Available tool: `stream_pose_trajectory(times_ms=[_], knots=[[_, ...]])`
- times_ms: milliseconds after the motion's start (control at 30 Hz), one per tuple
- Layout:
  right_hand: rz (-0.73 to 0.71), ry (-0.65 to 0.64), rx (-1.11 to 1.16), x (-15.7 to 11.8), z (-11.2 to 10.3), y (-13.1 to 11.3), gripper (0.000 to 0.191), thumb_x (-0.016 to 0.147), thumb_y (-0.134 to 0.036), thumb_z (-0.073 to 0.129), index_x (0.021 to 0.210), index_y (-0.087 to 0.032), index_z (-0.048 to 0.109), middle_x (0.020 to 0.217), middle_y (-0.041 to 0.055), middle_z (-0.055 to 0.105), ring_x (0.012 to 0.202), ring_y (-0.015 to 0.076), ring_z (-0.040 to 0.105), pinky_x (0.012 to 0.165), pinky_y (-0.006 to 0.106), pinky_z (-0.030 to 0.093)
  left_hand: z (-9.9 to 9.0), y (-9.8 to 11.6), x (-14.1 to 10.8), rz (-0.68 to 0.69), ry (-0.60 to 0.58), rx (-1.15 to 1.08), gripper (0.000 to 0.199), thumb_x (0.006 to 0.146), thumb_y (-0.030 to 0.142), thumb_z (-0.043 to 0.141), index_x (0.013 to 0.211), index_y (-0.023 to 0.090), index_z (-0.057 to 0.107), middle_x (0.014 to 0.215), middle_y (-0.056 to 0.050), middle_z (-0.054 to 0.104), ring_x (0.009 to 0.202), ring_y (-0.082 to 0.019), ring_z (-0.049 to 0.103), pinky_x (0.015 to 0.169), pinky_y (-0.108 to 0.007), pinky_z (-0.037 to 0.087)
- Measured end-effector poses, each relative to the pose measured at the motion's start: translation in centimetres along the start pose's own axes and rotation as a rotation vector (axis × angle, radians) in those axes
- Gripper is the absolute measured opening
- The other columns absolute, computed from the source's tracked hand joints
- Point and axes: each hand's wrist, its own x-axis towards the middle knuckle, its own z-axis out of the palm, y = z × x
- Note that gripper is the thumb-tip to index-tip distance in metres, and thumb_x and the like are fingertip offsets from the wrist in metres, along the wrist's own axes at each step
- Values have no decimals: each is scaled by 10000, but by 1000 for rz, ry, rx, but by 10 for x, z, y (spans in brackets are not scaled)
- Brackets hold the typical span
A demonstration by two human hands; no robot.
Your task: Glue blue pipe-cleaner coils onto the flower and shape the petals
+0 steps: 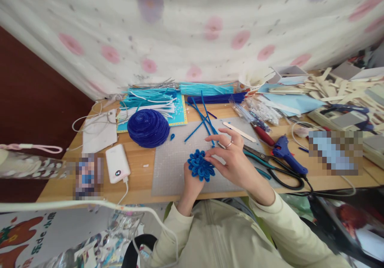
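A blue flower of looped petals (pixel 200 165) is held above the grey cutting mat. My left hand (pixel 193 183) is under and behind it, its fingers mostly hidden by the petals. My right hand (pixel 226 154) pinches at the flower's upper right side with thumb and index finger; the other fingers are raised, one with a ring. Whether a small piece is between the fingertips is too small to tell. Several blue pipe cleaners (pixel 196 129) lie crossed on the mat (pixel 171 168) behind the hands. A small blue loop (pixel 172 137) lies near the dark blue dome (pixel 148 128).
Scissors (pixel 285 174), a blue glue gun (pixel 288 156) and a wooden stick (pixel 239 132) lie to the right. A white power bank (pixel 117 163) sits left. Pipe cleaner bundles (pixel 207 89) line the back, beside a cup (pixel 249 85) and heaped wooden sticks (pixel 333 86).
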Motion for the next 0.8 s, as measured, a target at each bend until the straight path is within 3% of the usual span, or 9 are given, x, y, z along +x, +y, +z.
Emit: stream_pose_trajectory(times_ms=[200, 567, 700, 800], knots=[[3, -3, -9, 0, -1, -1, 122, 846, -247, 601, 775, -250, 700, 1181, 46, 604, 1265, 340, 319, 1027, 577, 237, -1, -7, -1, 27, -18, 71, 139, 663, 173, 585, 535, 228, 574, 595, -4, 676, 626, -154, 611, 582, -260, 508], [6, 2, -3, -1, 0, -1, 117, 826, -254, 620, 758, -258, 715, 1185, 44, 603, 1266, 352, 318, 1026, 592, 233, -1, -4, -1, 0, -37, 83, 135, 687, 133, 600, 615, 233, 655, 746, -19, 741, 737, -173, 679, 698, -276, 550], [36, 48, 20, -2, -5, 0, 105, 829, -294, 633, 785, -275, 726, 1225, 32, 596, 1275, 348, 313, 1028, 583, 253, -1, -9, 0, -15, -28, 23, 165, 671, 98, 581, 658, 236, 671, 772, -12, 750, 765, -170, 690, 750, -278, 560], [81, 111, 47, -3, -11, 4, 87, 827, -307, 639, 817, -275, 720, 1215, 38, 602, 1269, 329, 335, 1039, 555, 282, -1, -12, 2, -98, -8, -61, 217, 701, 87, 524, 702, 237, 680, 809, -13, 755, 790, -165, 700, 770, -283, 566]])
